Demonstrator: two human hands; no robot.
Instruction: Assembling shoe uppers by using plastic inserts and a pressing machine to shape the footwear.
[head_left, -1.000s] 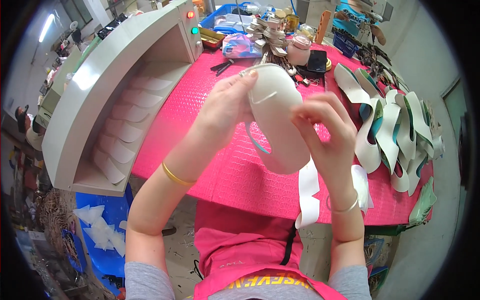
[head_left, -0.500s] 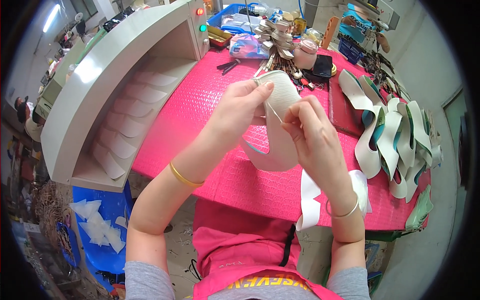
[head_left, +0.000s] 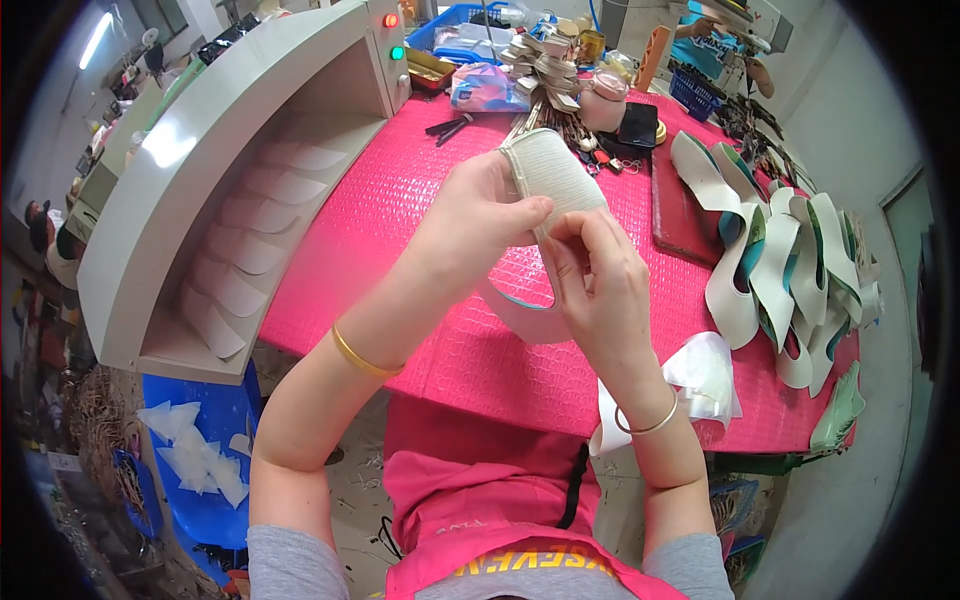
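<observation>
A white shoe upper with a ribbed top and a teal inner edge is held up above the pink table covering. My left hand grips its left edge, thumb on the front, the other fingers mostly hidden behind. Close by the left thumb, my right hand pinches at the same edge with bent fingers. Whatever thread or strip lies between those fingertips is too small to make out. The upper's lower loop hangs below the hands, partly covered by the right one.
On the left stands a grey machine with white curved pieces inside. More white uppers line the right side. White sheets lie by my right wrist. A phone and pink jar sit behind; a blue stool holds white scraps.
My right hand has moved in toward the left thumb, and the pale thread stretched between the hands no longer shows. The upper has turned slightly, and the left thumb sits lower.
</observation>
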